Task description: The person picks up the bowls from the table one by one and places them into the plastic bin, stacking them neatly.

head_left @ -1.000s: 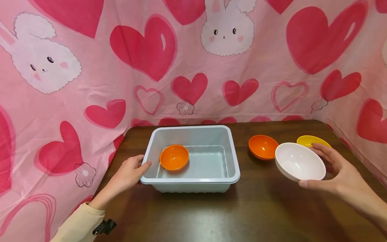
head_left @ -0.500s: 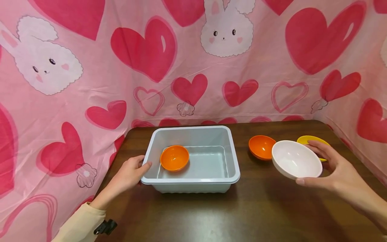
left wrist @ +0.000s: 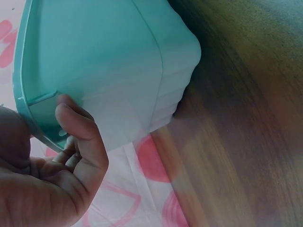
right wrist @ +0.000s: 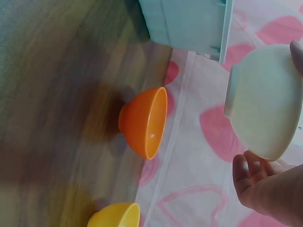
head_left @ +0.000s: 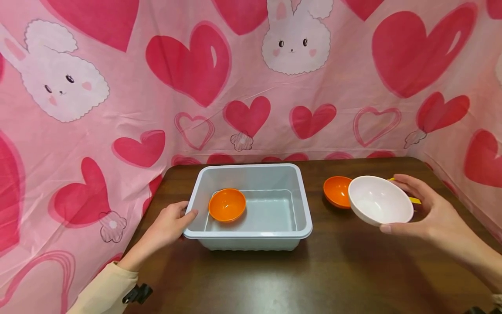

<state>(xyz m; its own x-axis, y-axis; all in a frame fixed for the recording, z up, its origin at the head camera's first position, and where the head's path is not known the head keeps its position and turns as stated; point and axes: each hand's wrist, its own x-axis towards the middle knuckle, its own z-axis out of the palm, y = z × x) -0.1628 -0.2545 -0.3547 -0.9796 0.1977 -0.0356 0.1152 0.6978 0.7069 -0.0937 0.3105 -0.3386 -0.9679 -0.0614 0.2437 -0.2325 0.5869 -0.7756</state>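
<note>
My right hand point(head_left: 427, 213) holds a white bowl point(head_left: 378, 203) up off the table by its rim, thumb on the near side and fingers on the far side. In the right wrist view the underside of the white bowl point(right wrist: 267, 101) shows above the table. My left hand point(head_left: 172, 222) grips the left rim of a light grey plastic basin point(head_left: 247, 234), thumb on top and fingers curled beneath, as the left wrist view shows. An orange bowl point(head_left: 227, 205) sits inside the basin at its left side.
Right of the basin, a second orange bowl point(head_left: 336, 192) stands on the dark wooden table point(head_left: 251, 279), partly behind the white bowl. A yellow bowl point(right wrist: 116, 216) is mostly hidden by my right hand in the head view. Pink heart-patterned cloth point(head_left: 235, 78) walls the table's back and sides.
My right hand has carried the white bowl slightly left and up, so it now overlaps the second orange bowl and covers more of the yellow one. My left hand stays on the basin rim.
</note>
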